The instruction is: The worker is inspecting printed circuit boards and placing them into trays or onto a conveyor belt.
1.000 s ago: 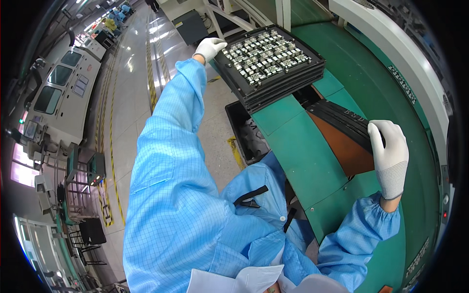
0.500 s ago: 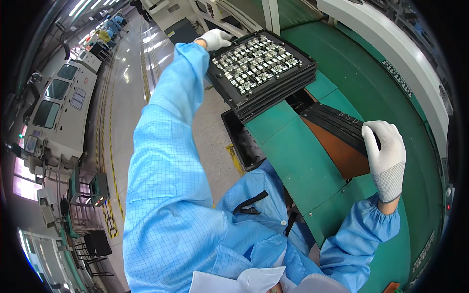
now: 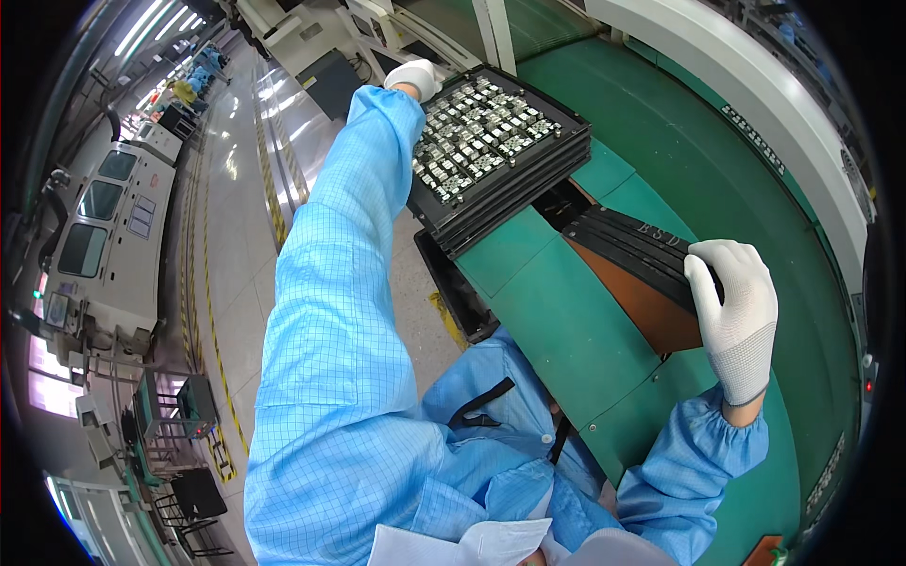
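Note:
A stack of flat black trays (image 3: 528, 179) sits at the far end of the green bench. Rows of small silvery metal parts (image 3: 491, 118) cover the top tray. My left hand (image 3: 415, 77), in a white glove, is closed at this tray's far left corner; its fingertips are hidden. On the right, my gloved right hand (image 3: 741, 307) grips the near end of several black slabs (image 3: 637, 245) lying together, thumb on one side and fingers over the other. A brown panel (image 3: 618, 294) shows along the slabs' near side.
The green bench top (image 3: 538, 292) runs beside my body. Under its left edge stands a black crate (image 3: 448, 274) on the floor. A white machine frame (image 3: 755, 113) curves along the right. Consoled equipment (image 3: 104, 217) lines the far left, with yellow-marked floor between.
My left hand has gone from fingers laid on the tray's edge to a closed shape near its corner. The right hand keeps its grip, and the view has shifted slightly.

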{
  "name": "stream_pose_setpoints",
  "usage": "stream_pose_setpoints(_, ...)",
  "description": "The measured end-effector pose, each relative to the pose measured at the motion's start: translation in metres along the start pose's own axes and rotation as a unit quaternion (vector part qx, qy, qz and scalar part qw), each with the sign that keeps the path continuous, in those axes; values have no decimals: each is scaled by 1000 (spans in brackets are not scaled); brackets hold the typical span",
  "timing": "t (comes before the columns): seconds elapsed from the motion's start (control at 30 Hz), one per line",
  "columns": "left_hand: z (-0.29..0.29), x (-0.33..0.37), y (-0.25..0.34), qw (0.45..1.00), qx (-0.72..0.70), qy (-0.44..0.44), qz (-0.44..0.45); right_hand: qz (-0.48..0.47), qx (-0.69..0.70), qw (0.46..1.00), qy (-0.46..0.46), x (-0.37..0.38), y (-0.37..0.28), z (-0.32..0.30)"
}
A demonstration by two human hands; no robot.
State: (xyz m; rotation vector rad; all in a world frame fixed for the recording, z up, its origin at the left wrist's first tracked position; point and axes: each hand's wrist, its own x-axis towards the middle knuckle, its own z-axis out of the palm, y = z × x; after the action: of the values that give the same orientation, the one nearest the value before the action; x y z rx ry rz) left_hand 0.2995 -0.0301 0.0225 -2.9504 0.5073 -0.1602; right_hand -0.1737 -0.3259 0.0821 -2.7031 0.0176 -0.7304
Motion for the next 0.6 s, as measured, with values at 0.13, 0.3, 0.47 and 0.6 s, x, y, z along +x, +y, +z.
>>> stream_pose_setpoints(0.13,3,16,18,994,-108,-6,32,-4,-8,1000,0,2,0,-1)
stream_pose_setpoints(0.3,-1,25,44,1000,-1,3,-5,2,-10,1000,-1,3,0,-1)
stream_pose_setpoints(0.47,-13,18,59,1000,13,2,-21,-1,-10,1000,-4,4,1,0)
stream_pose_setpoints(0.6,-3,25,63,998,28,44,-46,5,-9,1000,3,3,0,-1)
